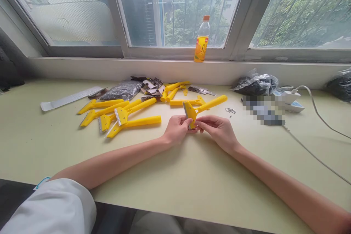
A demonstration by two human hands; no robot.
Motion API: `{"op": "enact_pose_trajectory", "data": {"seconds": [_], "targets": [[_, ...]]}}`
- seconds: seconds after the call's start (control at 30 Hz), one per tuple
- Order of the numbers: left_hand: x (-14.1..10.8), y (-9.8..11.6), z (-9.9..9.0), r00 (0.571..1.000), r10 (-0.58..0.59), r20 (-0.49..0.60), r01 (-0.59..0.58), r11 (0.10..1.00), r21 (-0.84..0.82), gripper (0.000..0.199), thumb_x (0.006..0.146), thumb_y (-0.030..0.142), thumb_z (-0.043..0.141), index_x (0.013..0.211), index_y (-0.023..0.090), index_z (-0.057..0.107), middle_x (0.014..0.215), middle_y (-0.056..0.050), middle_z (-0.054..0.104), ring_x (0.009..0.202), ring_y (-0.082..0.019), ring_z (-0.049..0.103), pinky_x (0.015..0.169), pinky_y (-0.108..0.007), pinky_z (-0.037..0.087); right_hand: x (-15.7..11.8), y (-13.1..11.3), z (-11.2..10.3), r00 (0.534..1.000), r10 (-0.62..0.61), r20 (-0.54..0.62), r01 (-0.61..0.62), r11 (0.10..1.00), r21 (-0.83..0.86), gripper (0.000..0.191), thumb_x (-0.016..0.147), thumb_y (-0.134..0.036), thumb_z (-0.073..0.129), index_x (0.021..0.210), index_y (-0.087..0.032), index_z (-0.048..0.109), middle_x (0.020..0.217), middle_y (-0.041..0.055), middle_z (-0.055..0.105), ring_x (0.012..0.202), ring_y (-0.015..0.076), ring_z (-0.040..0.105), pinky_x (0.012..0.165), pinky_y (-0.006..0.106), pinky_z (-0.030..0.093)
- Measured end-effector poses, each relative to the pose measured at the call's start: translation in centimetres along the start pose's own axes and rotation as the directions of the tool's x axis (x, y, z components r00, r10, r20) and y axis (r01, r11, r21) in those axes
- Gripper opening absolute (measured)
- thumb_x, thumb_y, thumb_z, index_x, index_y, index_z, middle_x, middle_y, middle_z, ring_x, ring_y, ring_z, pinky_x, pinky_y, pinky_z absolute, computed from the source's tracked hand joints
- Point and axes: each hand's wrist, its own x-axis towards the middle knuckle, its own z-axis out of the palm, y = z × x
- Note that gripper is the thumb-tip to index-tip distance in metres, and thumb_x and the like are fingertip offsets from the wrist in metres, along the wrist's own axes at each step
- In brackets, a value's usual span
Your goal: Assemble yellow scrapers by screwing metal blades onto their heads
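Note:
A yellow scraper [191,114] is held over the table, its handle pointing up to the right and its metal blade edge on the left. My left hand [177,128] is closed around the lower part of the scraper's head, thumb on its face. From the right, my right hand [218,129] meets the head's lower edge with fingertips pinched together; anything between them is too small to make out. Small metal screws [230,110] lie in a loose pile beyond my right hand. Several finished-looking yellow scrapers [122,115] with blades lie to the left.
Behind lie more yellow handles [175,87], loose blades [201,90], black cards [153,87] and a dark plastic bag [122,89]. A long pale strip [71,98] is at left. A charger with cables [290,97] and another bag [256,83] stand right. A drink bottle [201,45] is on the sill.

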Motion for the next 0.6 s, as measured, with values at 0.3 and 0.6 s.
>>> {"op": "enact_pose_trajectory", "data": {"seconds": [0.3, 0.6], "targets": [[0.04, -0.35, 0.03, 0.999, 0.019, -0.026, -0.02, 1.0, -0.017, 0.033, 0.086, 0.027, 0.073, 0.063, 0.01, 0.055, 0.065, 0.0, 0.055, 0.068, -0.013, 0.065, 0.086, -0.045, 0.064, 0.1, 0.91, 0.39, 0.997, -0.065, 0.032, 0.069, 0.991, -0.113, 0.03, 0.083, -0.049, 0.073, 0.091, -0.02, 0.073, 0.091, 0.0055, 0.067, 0.08, 0.018, 0.061, 0.069, 0.031, 0.055], [0.16, -0.46, -0.06, 1.0, 0.012, 0.009, -0.012, 0.999, -0.034, 0.024, 0.088, 0.028, 0.071, 0.076, 0.008, 0.066, 0.081, -0.007, 0.069, 0.075, -0.017, 0.072, 0.086, -0.043, 0.064, 0.03, 0.42, 0.39, 0.999, 0.036, 0.028, -0.034, 0.997, -0.074, 0.037, 0.082, -0.054, 0.073, 0.093, -0.019, 0.07, 0.086, 0.0044, 0.067, 0.062, 0.0131, 0.057, 0.05, 0.026, 0.047]]}}
